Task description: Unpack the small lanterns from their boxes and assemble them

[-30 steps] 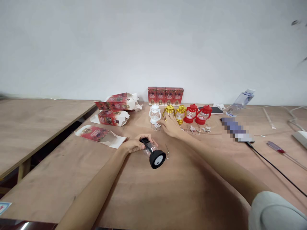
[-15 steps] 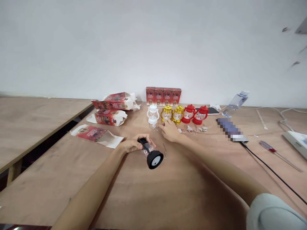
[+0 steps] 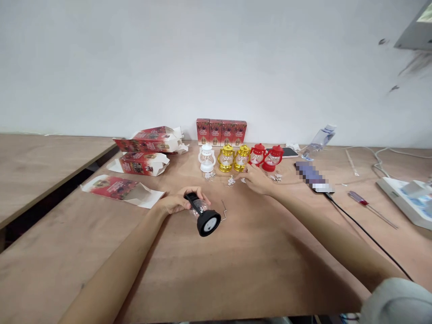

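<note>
My left hand [image 3: 180,201] is wrapped round a black toy lantern [image 3: 206,219], tilted so that its round base with a white disc faces me. Just beyond that base lies a bent metal wire [image 3: 224,210] on the table. My right hand [image 3: 258,181] reaches low to the table, fingers apart, by small pale parts in front of the lanterns. Behind it stand a white lantern [image 3: 207,158], two gold lanterns [image 3: 226,159] and two red lanterns [image 3: 272,158] in a row. More small parts and wires [image 3: 231,180] lie before the white and gold ones.
Small red boxes [image 3: 216,132] stand against the wall. Opened red cartons [image 3: 145,164] and a flattened carton [image 3: 118,188] lie at left. On the right are a tilted bottle [image 3: 319,141], a phone on a cable [image 3: 312,177], a screwdriver [image 3: 362,200] and a power strip [image 3: 405,198].
My right hand has moved right, from the parts before the white and gold lanterns to those nearer the red ones. The left hand keeps the black lantern; the view has shifted slightly.
</note>
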